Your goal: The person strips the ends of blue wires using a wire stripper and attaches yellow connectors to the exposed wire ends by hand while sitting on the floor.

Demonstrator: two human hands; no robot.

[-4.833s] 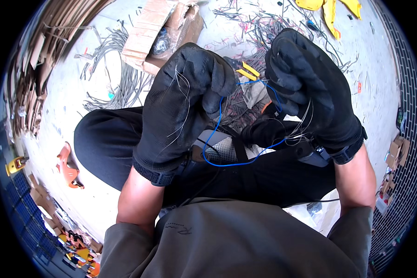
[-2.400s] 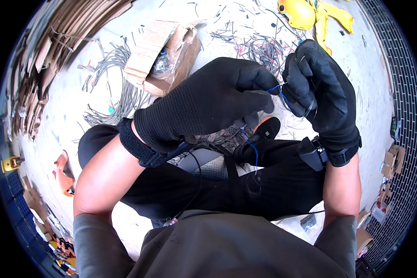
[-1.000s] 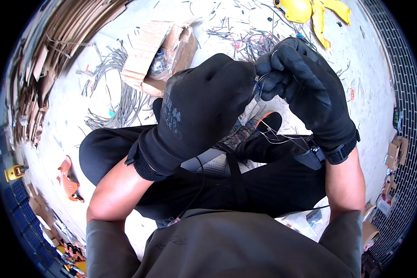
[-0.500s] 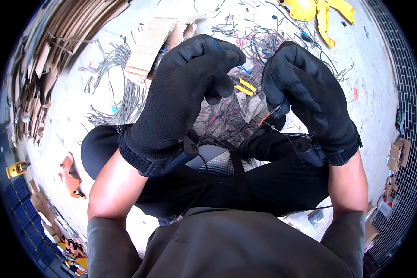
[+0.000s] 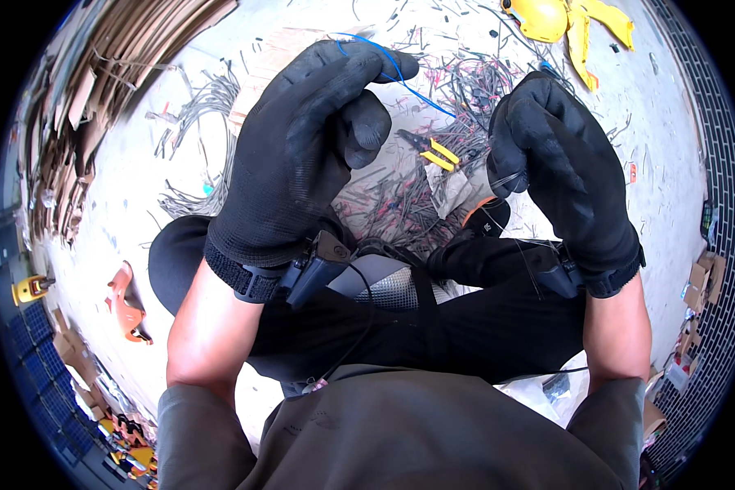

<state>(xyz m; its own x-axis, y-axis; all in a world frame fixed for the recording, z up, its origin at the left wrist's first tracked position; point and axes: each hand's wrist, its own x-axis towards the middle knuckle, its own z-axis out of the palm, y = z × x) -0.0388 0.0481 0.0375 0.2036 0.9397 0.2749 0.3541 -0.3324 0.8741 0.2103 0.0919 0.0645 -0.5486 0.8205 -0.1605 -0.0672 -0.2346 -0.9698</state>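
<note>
Sloping from far left to nearer right, the blue wire (image 5: 420, 95) crosses half-curled fingers of the left hand (image 5: 298, 143), grip unclear; the right hand (image 5: 559, 167), less near, pinches thin wires (image 5: 511, 178)

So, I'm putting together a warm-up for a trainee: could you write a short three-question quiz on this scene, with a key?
1. What colour is the wire at the left hand?
A) red
B) blue
C) green

2. True or false: the pliers are in the right hand.

3. Fill the gap: both hands wear black ____.

Key:
1. B, blue.
2. False: they lie among the scraps on the floor, seen between the two hands.
3. Gloves.
</note>
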